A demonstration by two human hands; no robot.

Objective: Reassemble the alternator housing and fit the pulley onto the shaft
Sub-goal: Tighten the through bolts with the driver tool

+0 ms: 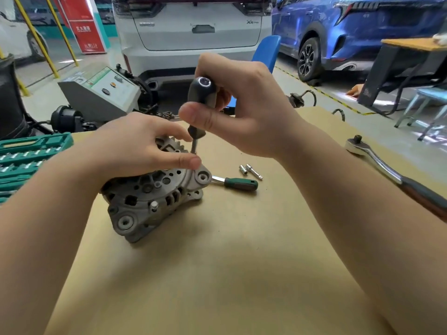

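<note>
Right hand (pixel 244 105) grip curls round an upright screwdriver (pixel 199 102) over the alternator (pixel 150 197); left hand (pixel 142 146) steadies the housing, fingers relaxed, on the counter (pixel 242 262)

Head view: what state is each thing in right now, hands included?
alternator: on the table, tilted, no pulley visible.
screwdriver: upright, tip down at the housing.
right hand: grips the screwdriver handle.
left hand: rests on the alternator, fingers by the shaft.
large ratchet: lying unused.
socket case: open.
</note>
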